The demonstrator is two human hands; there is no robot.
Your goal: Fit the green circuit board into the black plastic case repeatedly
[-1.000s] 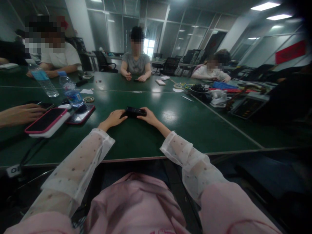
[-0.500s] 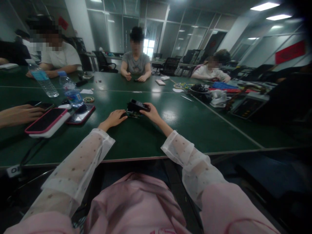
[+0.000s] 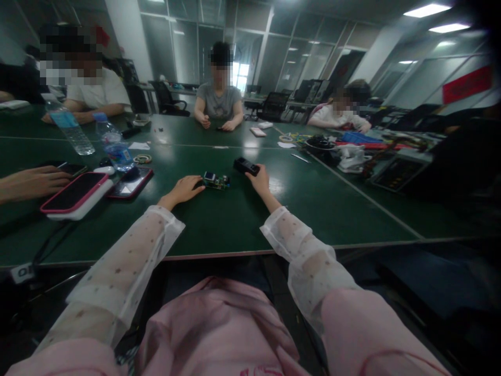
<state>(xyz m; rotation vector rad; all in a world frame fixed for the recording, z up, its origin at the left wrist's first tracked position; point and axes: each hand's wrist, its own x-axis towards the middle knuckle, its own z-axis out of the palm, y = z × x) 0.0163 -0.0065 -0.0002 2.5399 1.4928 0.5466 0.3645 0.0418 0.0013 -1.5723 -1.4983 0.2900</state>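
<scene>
A small green circuit board (image 3: 217,180) with a little screen lies on the dark green table in front of me. My left hand (image 3: 183,189) rests on the tabletop, thumb and fingertips closed at the board's left edge. To the right of the board, my right hand (image 3: 260,180) grips a black plastic cover (image 3: 245,166) by its near right end. This cover has a window-like cut-out on its upper face and is apart from the board. Its underside is hidden.
Left of me lie a pink-edged phone (image 3: 76,192), another phone (image 3: 131,184) and water bottles (image 3: 116,149). Someone's hand (image 3: 39,184) rests at the left edge. A tape roll (image 3: 142,159) and a pen (image 3: 300,157) lie farther off. Cables and electronics (image 3: 352,151) crowd the right.
The black cover has come away from above the circuit board and moved right in my right hand, uncovering the board's screen. My left hand has stayed at the board's left edge.
</scene>
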